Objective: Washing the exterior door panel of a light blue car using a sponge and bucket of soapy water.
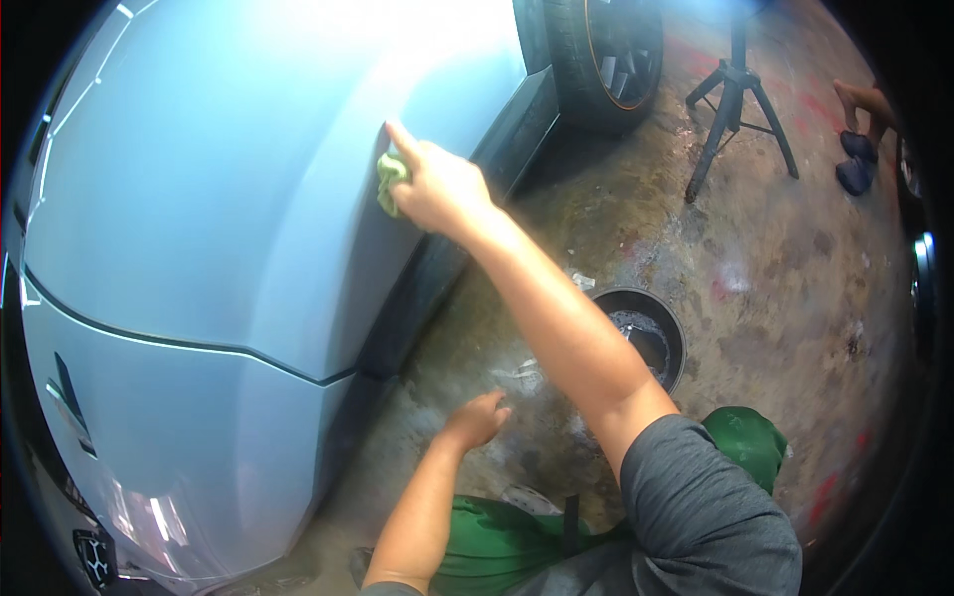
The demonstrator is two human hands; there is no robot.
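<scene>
My right hand [446,186] presses against the side of a light blue-grey car door panel [201,216]. A crumpled green cloth [390,182] is bunched under its palm and bent fingers, partly hidden. The index finger points out past the cloth, its tip at the panel. Lower down, my left hand [475,421] hangs over the floor, apart from the car. Its fingers are loosely bent and nothing shows in them. A dark panel gap [186,343] separates the door from the panel with the handle [71,406].
A black bucket [678,335] of soapy-looking water stands beneath my right forearm on the stained concrete floor [790,298]. Beyond are a car wheel [607,67] and a black tripod stand [736,78]. At far right is another person's foot [850,100] near dark shoes [855,164].
</scene>
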